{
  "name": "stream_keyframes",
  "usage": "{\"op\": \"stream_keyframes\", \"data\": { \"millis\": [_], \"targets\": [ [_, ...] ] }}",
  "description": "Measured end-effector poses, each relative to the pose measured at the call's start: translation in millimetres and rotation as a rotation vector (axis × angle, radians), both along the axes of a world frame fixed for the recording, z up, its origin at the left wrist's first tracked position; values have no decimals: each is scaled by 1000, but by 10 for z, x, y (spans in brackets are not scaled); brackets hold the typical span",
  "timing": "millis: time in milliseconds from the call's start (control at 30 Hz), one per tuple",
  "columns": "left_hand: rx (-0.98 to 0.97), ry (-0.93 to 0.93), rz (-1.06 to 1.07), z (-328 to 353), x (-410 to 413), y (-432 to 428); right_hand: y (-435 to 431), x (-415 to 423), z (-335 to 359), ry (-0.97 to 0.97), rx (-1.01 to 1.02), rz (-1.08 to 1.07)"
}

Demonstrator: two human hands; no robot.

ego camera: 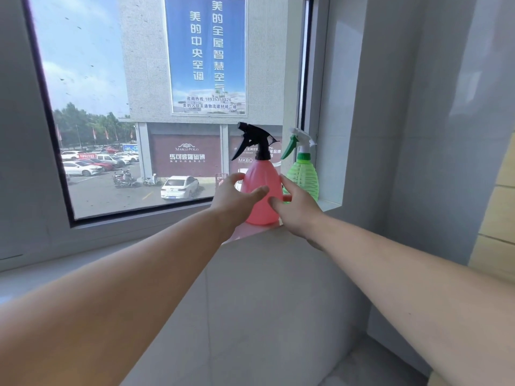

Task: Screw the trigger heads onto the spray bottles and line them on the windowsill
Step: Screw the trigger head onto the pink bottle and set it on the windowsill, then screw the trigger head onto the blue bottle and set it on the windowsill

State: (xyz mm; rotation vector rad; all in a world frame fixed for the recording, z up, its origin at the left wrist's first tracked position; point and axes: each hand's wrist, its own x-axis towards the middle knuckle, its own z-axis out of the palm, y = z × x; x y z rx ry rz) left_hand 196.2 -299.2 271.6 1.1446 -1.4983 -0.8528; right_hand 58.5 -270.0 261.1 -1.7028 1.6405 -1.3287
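A pink spray bottle (262,179) with a black trigger head (252,140) stands upright on the windowsill (167,252). My left hand (237,199) wraps its left side, thumb across the front. My right hand (296,207) cups its right side, fingers touching the bottle. Just to the right, in the window corner, stands a green ribbed spray bottle (305,174) with a white and green trigger head (299,140). Both trigger heads point left.
The window pane (139,107) rises right behind the bottles. A grey tiled wall (390,135) closes the sill on the right. The sill runs on to the left of the pink bottle. Pale tiles (498,190) show at the far right edge.
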Motion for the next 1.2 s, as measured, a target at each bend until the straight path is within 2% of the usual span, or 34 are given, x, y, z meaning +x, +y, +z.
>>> {"op": "stream_keyframes", "data": {
  "millis": [500, 633, 767, 833, 1000, 1200],
  "targets": [
    [4, -22, 62, 14, 161, 292, 445, -212, -14, 49, -7, -106],
    [-40, -10, 94, -62, 147, 590, 765, -422, -184, 10, 29, -133],
    [-76, -5, 16, -326, -61, 1009, 1272, -677, -590, 19, 105, -188],
    [-12, -62, -76, -600, -220, 1229, 1584, -832, -946, 14, 179, -208],
    [342, -316, -384, -1666, -693, 1686, 2328, -1263, -2087, 17, 464, -284],
    [570, -815, -637, -3100, -1086, 1966, 2838, -1676, -3323, -51, 738, -364]
  ]
}}
